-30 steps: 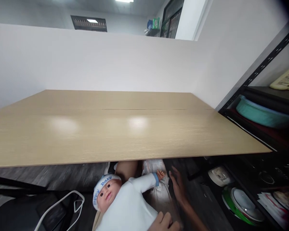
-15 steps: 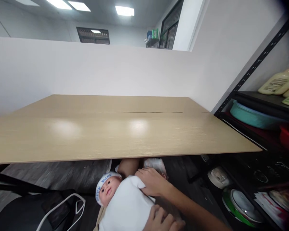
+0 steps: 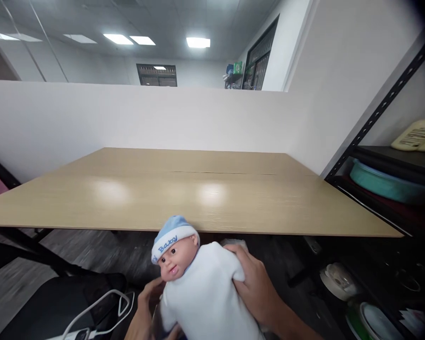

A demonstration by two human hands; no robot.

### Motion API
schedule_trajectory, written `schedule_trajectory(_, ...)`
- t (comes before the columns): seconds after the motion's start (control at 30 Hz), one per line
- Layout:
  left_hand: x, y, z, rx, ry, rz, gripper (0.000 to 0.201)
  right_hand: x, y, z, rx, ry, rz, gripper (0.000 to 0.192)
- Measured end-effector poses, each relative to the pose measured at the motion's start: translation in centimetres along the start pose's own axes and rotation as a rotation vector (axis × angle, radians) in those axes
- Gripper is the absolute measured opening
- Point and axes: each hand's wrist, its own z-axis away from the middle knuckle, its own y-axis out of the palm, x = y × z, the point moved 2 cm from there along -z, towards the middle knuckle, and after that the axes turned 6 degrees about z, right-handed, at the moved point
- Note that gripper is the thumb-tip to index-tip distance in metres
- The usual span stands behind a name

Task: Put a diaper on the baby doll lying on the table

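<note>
– What's the surface like?
– A broad, pale wooden table (image 3: 163,198), with a thin seam running roughly parallel to its far edge and two patches of glare. Beyond that edge stands a white partition (image 3: 180,118); above it show a ceiling (image 3: 170,21) with lit panels (image 3: 198,43) and a dark-framed window (image 3: 157,75).

– And around the sides?
– By the right edge, a black shelving unit (image 3: 387,104) with a teal basin (image 3: 389,182). Below the near edge, towards its left corner, a black seat (image 3: 53,302) over dark flooring (image 3: 78,245).

– Where's the doll (image 3: 208,293)?
– Just in front of the middle of the near edge, its capped head overlapping that edge from here.

– Pointing which way?
– Head to the upper left; the long axis slants down from there to the lower right. The face looks towards the camera and a little left.

– The hands?
– The right hand (image 3: 257,283) grips the doll's sleeve side, thumb in front. The left hand (image 3: 145,300) touches near the neck; its fingers are partly hidden, so I can't tell whether they're closed.
</note>
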Motion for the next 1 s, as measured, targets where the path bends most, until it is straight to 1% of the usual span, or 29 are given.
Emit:
schedule_trajectory(0.03,-0.5,0.5,-1.3,0.075,-0.021,-0.003,0.075,0.1,-0.6,-0.2,-0.026,0.007,-0.019,0.055)
schedule_trajectory(0.1,-2.1,1.0,-4.4,0.202,-0.036,-0.013,0.069,-0.1,-1.9,-0.9,-0.071,0.045,-0.050,0.052)
schedule_trajectory(0.17,-3.8,1.0,-7.6,0.288,-0.011,-0.028,0.063,-0.9,-3.1,-1.9,-0.111,0.099,-0.084,0.049)
schedule_trajectory(0.3,-6.8,0.4,-13.0,0.401,0.129,-0.056,0.057,-3.3,-5.1,-4.0,-0.175,0.189,-0.186,0.037)
schedule_trajectory(0.4,-7.8,0.7,-15.7,0.498,0.233,-0.071,0.064,-4.5,-5.6,-5.2,-0.212,0.232,-0.282,0.036)
schedule_trajectory(0.47,-7.7,1.3,-17.1,0.529,0.271,-0.098,0.070,-5.2,-5.6,-5.7,-0.222,0.261,-0.322,0.037)
schedule_trajectory(0.53,-7.3,1.9,-18.4,0.510,0.286,-0.133,0.071,-5.8,-5.4,-6.1,-0.218,0.283,-0.304,0.037)
schedule_trajectory(0.57,-7.1,2.2,-19.1,0.501,0.291,-0.151,0.070,-6.2,-5.5,-6.4,-0.212,0.286,-0.258,0.035)
schedule_trajectory(0.67,-6.8,2.5,-21.1,0.501,0.326,-0.219,0.066,-7.5,-5.8,-7.2,-0.175,0.242,0.023,0.030)
schedule_trajectory(0.73,-6.7,2.4,-22.4,0.529,0.350,-0.267,0.065,-8.3,-6.1,-7.8,-0.137,0.185,0.227,0.028)
schedule_trajectory(0.8,-6.5,2.3,-23.6,0.560,0.341,-0.304,0.066,-9.1,-6.3,-8.4,-0.106,0.122,0.377,0.027)
schedule_trajectory(0.9,-5.7,2.1,-25.1,0.587,0.311,-0.355,0.066,-10.4,-6.4,-9.3,-0.083,0.041,0.534,0.029)
schedule_trajectory(1.0,-4.2,1.6,-26.4,0.578,0.280,-0.420,0.061,-12.3,-6.9,-9.8,-0.082,-0.026,0.605,0.030)
